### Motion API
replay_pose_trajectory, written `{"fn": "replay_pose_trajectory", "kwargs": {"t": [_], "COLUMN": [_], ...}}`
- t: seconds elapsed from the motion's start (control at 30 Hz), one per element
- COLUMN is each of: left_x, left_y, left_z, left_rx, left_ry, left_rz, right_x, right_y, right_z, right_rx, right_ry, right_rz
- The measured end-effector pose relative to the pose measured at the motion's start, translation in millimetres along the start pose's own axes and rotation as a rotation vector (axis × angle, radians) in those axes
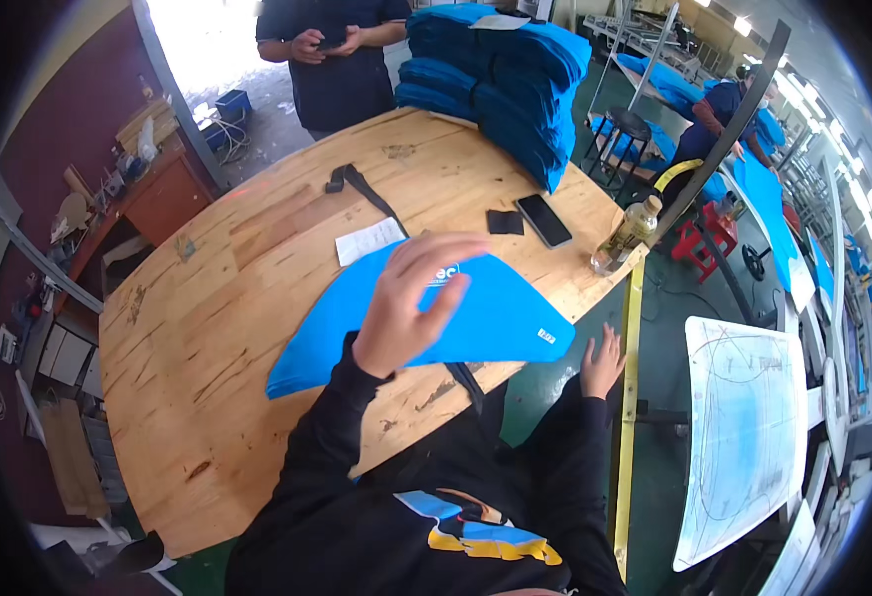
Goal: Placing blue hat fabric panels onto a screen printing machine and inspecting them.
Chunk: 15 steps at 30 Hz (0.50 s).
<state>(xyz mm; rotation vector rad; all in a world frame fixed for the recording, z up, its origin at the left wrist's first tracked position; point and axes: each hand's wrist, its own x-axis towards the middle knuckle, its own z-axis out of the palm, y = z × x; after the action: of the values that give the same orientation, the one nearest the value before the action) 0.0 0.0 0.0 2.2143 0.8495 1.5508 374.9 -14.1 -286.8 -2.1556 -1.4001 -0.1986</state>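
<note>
A bright blue fabric piece (357, 343), fan-shaped with a small white print, lies flat near the table's front edge. Above it hovers my left hand (408, 313), fingers stretched and thumb apart, holding nothing; whether it touches the cloth I cannot tell. My right hand (602, 366) is off the table's right front corner, fingers spread, beside a yellow metal bar (631, 372). A black strap (368, 191) runs toward the cloth's far side, and a black strip shows at its near edge. A white paper slip (367, 242) lies at the cloth's far left edge.
On the wooden table (208, 397) are a black phone (544, 220), a small black patch (505, 223) and a clear bottle (627, 238) at the right edge. A tall blue fabric stack (525, 89) stands at the back. Across the table a person (342, 74) holds a dark device.
</note>
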Motion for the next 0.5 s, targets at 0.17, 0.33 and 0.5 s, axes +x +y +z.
{"fn": "replay_pose_trajectory", "kwargs": {"t": [0.17, 0.33, 0.5], "left_x": [52.4, 35.2, 7.8], "left_y": [114.2, 138.9, 153.8], "left_z": [4.5, -8.7, -9.1], "left_rx": [-0.437, -0.2, 0.103], "left_ry": [-0.062, -0.068, 0.161], "left_rz": [0.67, 0.754, 0.665], "right_x": [-18.4, -27.6, -26.3], "right_y": [1.0, 16.7, 13.0], "right_z": [29.0, 33.7, 24.9], "right_rx": [-0.336, -0.286, -0.297], "right_ry": [-0.417, -0.302, -0.304], "right_rz": [-0.073, -0.119, -0.132]}}
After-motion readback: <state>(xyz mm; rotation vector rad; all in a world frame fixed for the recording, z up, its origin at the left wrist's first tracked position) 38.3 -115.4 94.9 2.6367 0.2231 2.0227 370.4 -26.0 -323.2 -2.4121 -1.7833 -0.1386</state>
